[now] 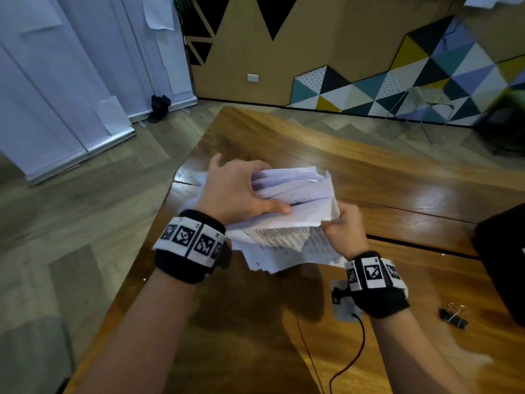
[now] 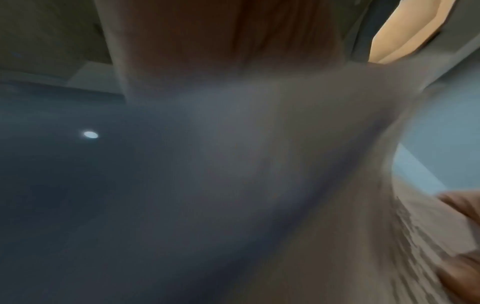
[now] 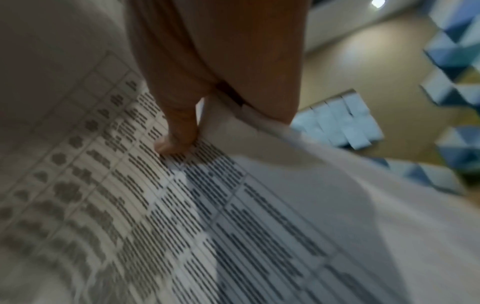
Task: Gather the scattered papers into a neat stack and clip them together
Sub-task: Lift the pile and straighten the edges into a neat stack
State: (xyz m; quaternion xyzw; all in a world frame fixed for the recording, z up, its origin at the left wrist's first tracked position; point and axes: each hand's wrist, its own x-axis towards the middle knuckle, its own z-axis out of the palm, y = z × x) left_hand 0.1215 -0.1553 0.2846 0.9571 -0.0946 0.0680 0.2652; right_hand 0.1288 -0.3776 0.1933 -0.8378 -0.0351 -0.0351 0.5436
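Note:
A loose bundle of white printed papers is held above the wooden table, its sheets bent and uneven. My left hand grips the bundle's left side, thumb lying across the top sheet. My right hand pinches the right edge of the sheets. In the right wrist view my thumb presses a printed table page. The left wrist view is blurred, filled by grey paper. Black binder clips lie on the table at the right, apart from both hands.
A dark object sits at the table's right edge. A small white device with a red cable lies below my right wrist. The table's left edge drops to the wood floor. A wire chair stands beyond the table.

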